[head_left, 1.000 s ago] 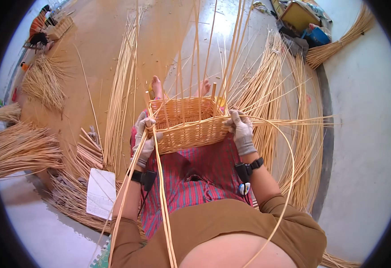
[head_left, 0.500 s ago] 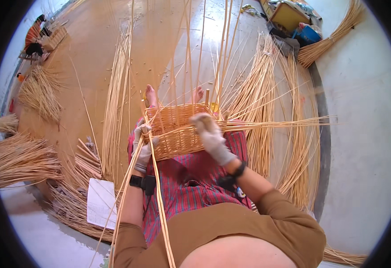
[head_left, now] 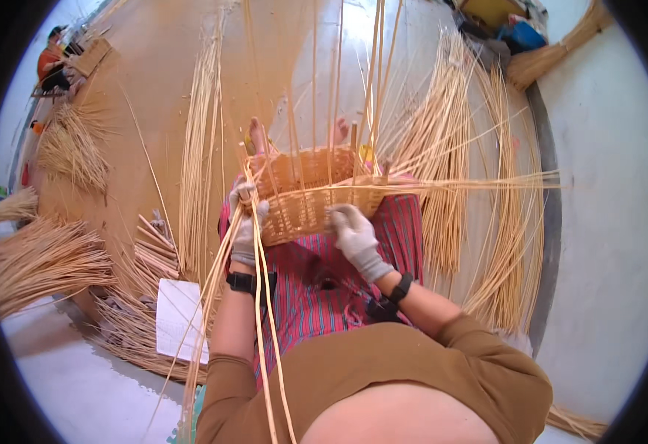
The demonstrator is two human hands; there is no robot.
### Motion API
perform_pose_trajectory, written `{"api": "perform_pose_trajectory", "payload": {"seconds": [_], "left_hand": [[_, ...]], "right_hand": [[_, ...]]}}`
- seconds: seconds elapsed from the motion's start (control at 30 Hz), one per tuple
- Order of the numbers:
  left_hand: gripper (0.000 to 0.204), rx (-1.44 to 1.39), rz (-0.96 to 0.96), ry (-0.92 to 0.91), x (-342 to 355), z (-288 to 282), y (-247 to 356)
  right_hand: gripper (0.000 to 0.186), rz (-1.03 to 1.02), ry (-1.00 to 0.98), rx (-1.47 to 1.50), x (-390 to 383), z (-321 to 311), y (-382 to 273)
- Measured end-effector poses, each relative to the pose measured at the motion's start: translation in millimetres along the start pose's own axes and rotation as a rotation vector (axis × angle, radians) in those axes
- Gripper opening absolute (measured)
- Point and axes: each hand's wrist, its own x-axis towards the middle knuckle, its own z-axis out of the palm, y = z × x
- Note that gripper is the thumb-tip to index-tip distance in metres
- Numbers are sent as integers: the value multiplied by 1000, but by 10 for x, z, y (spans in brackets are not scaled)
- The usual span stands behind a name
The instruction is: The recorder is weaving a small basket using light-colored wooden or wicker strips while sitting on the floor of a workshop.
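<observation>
A rectangular wicker basket [head_left: 304, 212], partly woven, rests across my lap with tall upright stakes rising from its far side. My left hand [head_left: 247, 222], in a pale glove, is closed round its left corner, where several long willow rods [head_left: 263, 311] bend down toward me. In a matching glove, my right hand [head_left: 356, 238] is just at the outer face of the near wall, right of its middle. Its fingers are curled together; whether a thin strand is between them is hidden. A sheaf of loose weaving rods [head_left: 479, 182] sticks out rightward from the right corner.
Bundles of rods [head_left: 446, 155] lie on the floor ahead right, with another bundle [head_left: 202, 148] ahead left. At left are more piles [head_left: 46, 259] and a white paper sheet [head_left: 180, 318]. A person [head_left: 52, 63] sits far left beside a box-shaped basket [head_left: 91, 58].
My right hand has dropped from the basket's near rim to the outer face of that wall. My left hand keeps its hold on the corner. The whole view has shifted slightly.
</observation>
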Motion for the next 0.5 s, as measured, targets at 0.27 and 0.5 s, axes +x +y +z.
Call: {"api": "perform_pose_trajectory", "payload": {"seconds": [0.27, 0.5], "left_hand": [[46, 264, -68, 322, -576, 235, 338], [18, 404, 100, 123, -404, 839, 778]], "right_hand": [[40, -740, -66, -1174, 877, 1076, -186], [37, -735, -401, -160, 433, 222, 178]]}}
